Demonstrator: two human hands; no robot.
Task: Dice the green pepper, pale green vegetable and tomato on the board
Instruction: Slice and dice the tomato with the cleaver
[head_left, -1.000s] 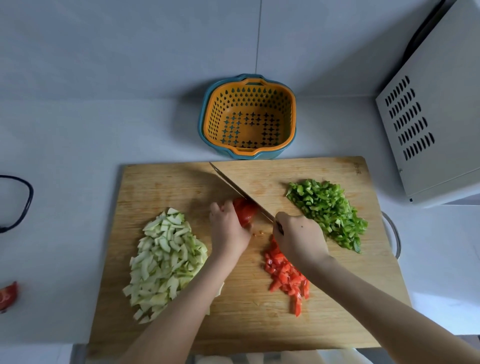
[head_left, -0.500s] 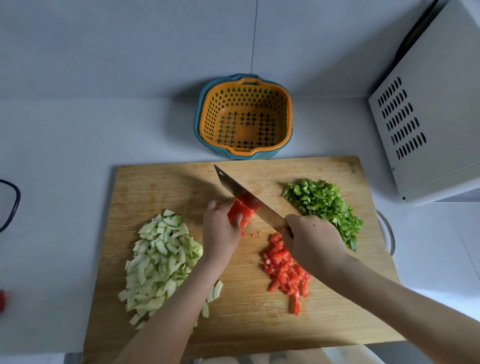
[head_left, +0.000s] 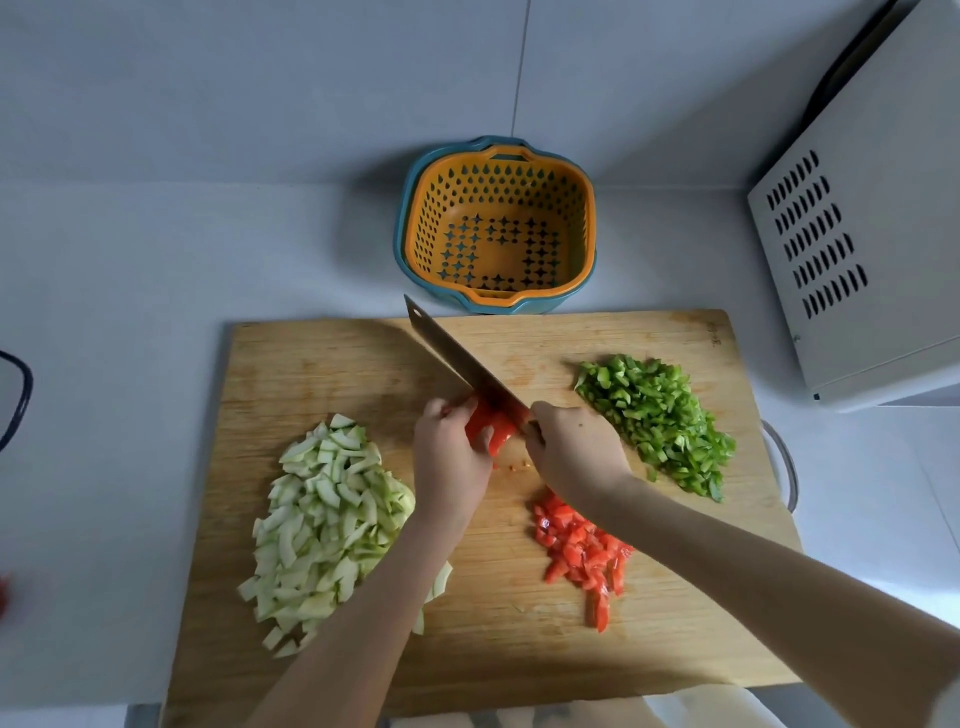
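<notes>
The remaining red tomato piece (head_left: 488, 431) is steadied mid-board on the wooden cutting board (head_left: 332, 364) by closed left hand (head_left: 449, 462) fingers, kept clear of the steel cleaver (head_left: 462, 364) gripped by the right hand (head_left: 574, 452).

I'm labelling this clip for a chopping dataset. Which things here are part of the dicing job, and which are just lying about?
Part of the job:
cutting board
knife in the right hand
tomato piece held by the left hand
diced tomato
diced green pepper
pale green pieces

Lying about:
orange colander
white appliance
</notes>
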